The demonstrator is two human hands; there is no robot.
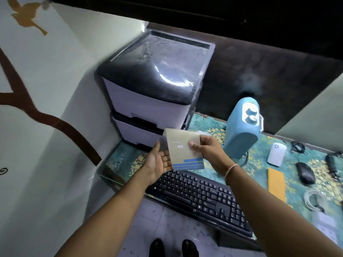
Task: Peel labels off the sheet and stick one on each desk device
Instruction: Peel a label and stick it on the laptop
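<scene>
A cream label sheet (181, 149) with a few blue strips left at its lower edge hangs above the black keyboard (200, 195). My right hand (206, 149) pinches the sheet's right edge between thumb and fingers. My left hand (157, 162) is palm up with straight fingers reaching behind the sheet's left side; the fingertips are hidden by the sheet. Just behind the sheet stands a grey and black printer (152, 86). On the desk to the right are a blue heater (241, 130), a white device (276, 153) and a black mouse (305, 172).
The desk (211, 125) has a teal patterned cover. An orange pad (276, 184) lies right of the keyboard, with a coiled white cable (315, 201) and black cables (332, 164) near the right edge. A wall with a brown tree decal (55, 123) closes the left side.
</scene>
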